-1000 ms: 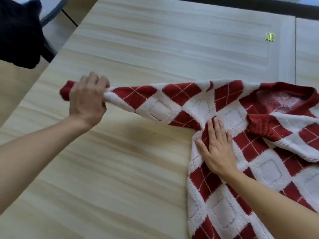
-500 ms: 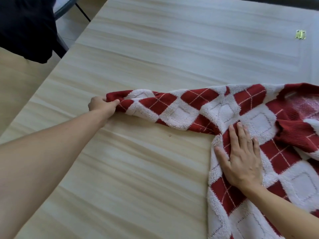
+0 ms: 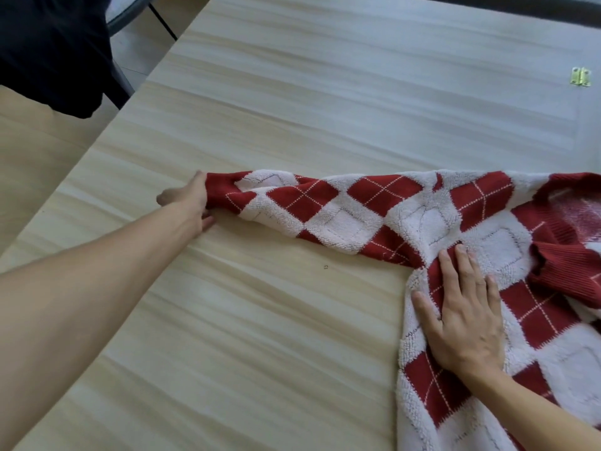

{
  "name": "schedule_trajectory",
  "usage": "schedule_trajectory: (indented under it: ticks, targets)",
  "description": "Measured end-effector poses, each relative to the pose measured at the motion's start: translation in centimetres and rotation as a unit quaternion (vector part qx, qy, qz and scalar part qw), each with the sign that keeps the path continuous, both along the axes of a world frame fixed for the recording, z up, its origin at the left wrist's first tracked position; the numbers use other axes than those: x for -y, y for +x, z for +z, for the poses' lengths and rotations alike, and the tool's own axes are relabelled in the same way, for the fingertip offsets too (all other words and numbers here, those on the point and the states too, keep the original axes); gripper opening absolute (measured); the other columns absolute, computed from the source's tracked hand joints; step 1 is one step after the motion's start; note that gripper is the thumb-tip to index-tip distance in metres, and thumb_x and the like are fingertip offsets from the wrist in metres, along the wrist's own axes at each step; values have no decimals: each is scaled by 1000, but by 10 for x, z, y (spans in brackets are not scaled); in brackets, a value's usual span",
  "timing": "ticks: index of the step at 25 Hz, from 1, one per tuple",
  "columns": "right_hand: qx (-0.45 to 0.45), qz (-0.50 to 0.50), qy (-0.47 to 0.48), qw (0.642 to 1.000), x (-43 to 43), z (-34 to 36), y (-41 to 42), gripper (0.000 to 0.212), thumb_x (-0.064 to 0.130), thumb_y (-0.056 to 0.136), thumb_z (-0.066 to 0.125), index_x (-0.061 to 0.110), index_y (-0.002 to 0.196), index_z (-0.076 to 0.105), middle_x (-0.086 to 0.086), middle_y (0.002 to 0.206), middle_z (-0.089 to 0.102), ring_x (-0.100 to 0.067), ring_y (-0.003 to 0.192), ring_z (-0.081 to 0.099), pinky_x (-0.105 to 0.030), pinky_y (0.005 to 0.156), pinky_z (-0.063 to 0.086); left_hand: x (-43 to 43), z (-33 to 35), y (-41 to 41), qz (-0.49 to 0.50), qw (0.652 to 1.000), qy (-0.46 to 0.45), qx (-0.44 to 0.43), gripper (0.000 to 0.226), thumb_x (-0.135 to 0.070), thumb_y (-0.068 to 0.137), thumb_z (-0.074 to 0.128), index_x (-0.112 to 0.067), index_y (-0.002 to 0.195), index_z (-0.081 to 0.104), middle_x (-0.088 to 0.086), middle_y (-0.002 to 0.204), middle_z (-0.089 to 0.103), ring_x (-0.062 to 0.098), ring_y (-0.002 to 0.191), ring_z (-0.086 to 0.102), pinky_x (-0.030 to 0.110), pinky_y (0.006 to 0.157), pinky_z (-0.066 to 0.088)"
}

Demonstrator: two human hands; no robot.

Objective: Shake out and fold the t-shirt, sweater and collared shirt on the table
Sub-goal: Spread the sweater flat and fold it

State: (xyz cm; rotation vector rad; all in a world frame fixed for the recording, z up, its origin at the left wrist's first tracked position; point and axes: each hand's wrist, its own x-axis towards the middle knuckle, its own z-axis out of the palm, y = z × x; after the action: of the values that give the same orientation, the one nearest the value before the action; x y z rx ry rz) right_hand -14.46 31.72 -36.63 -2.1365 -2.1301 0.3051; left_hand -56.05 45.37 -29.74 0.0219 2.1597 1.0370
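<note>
The red-and-white diamond-patterned sweater (image 3: 487, 242) lies on the right side of the frame, its body running off the right and lower edges. One sleeve (image 3: 325, 203) stretches out from it toward the left, across the middle of the picture, lying on the tabletop (image 3: 292, 109) with a slight twist along its length. At the sleeve's far end is the plain red cuff (image 3: 221, 190), and the left hand (image 3: 192, 203) has its grip clamped on that cuff, fingers curled around it low against the wood. The right hand (image 3: 465, 317) lies flat on the sweater's body just below where the sleeve joins. Its fingers are straight and spread, the palm presses down, and the grip is apart with nothing held. At the right edge the red neck opening (image 3: 579, 206) shows, with a ribbed red band (image 3: 569, 275) bunched just below it.

The tabletop is pale wood with streaked grain. A small brass hinge (image 3: 580, 77) sits on it at the upper right, well apart from the sweater. In the upper left corner a dark cloth (image 3: 48, 50) hangs beyond the tabletop's edge, above a light wooden floor (image 3: 32, 157).
</note>
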Motion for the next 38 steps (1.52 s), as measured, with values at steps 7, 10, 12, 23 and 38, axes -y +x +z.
schedule_trajectory:
  ticks: [7,10,12,23,38]
  targets:
    - [10,7,-23,1000,0,5,0,79,66,97,19,23,162,6,-1,171,-3,-15,157,-6,-48,127,4,-8,0,68,-129,987,95,-1,50,-28,74,76,-17,121,67,8,112,75,27,93,73,49,82,62]
    - [-25,-17,2,1000,-11,12,-8,74,62,100,18,24,162,4,-1,171,-2,-16,157,-6,-50,127,0,-12,62,127,-174,947,238,-128,34,-39,83,66,-26,112,55,-11,105,68,8,98,68,35,93,57]
    - [-55,-1,-5,998,-32,17,-22,69,58,103,19,27,162,2,0,171,-6,-17,157,-10,-51,126,-4,-9,102,171,-226,909,305,-171,25,-35,93,61,-25,109,44,-18,97,59,-8,89,60,17,88,50]
    - [-766,-204,-3,609,-26,145,178,82,73,95,18,19,149,47,-8,138,64,-25,124,62,-45,103,47,63,128,465,-601,699,382,-63,37,-42,95,62,-20,123,51,-4,92,72,16,86,70,40,82,57]
    - [44,-63,-117,990,-41,40,335,101,84,87,26,26,161,-10,-10,168,-19,-27,155,-20,-50,124,-12,-4,-35,442,-745,462,-5,-482,105,-91,80,4,-26,160,-13,1,168,-24,25,154,-24,57,120,-17]
